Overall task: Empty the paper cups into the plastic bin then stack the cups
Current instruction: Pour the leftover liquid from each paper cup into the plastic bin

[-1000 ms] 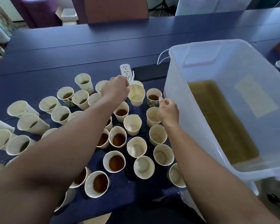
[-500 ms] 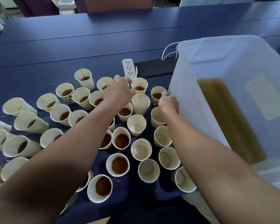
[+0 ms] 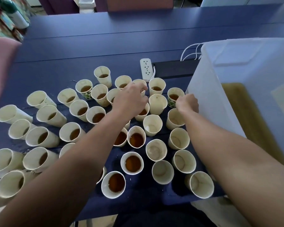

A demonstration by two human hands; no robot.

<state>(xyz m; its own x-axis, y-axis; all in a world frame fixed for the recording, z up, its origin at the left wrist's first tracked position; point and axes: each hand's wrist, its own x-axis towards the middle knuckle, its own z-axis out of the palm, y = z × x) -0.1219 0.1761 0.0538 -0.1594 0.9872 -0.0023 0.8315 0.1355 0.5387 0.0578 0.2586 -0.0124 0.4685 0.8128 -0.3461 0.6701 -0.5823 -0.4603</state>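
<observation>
Several cream paper cups stand on the dark blue table [image 3: 88, 51]. Those on the left and in the middle hold brown liquid, like one near cup [image 3: 132, 163]. Those by the bin are empty, like the cup [image 3: 162, 172]. My left hand [image 3: 131, 99] reaches to the back row, its fingers curled round a plain cup [image 3: 138, 81]. My right hand [image 3: 187, 103] pinches the rim of a green-patterned cup [image 3: 174, 96] that holds liquid. The translucent plastic bin [image 3: 203, 89] stands at the right with brown liquid [image 3: 252, 122] in its bottom.
A white power strip [image 3: 146, 68] with its cable lies behind the cups, beside a black slot [image 3: 174, 68] in the table. White cords [image 3: 189, 52] loop behind the bin. A pink chair back [image 3: 0, 68] is at the far left.
My left hand set an empty cup down among the cups and moved on to a back-row cup. My right hand shifted slightly to the green-patterned cup's rim. The view moved closer and leftward.
</observation>
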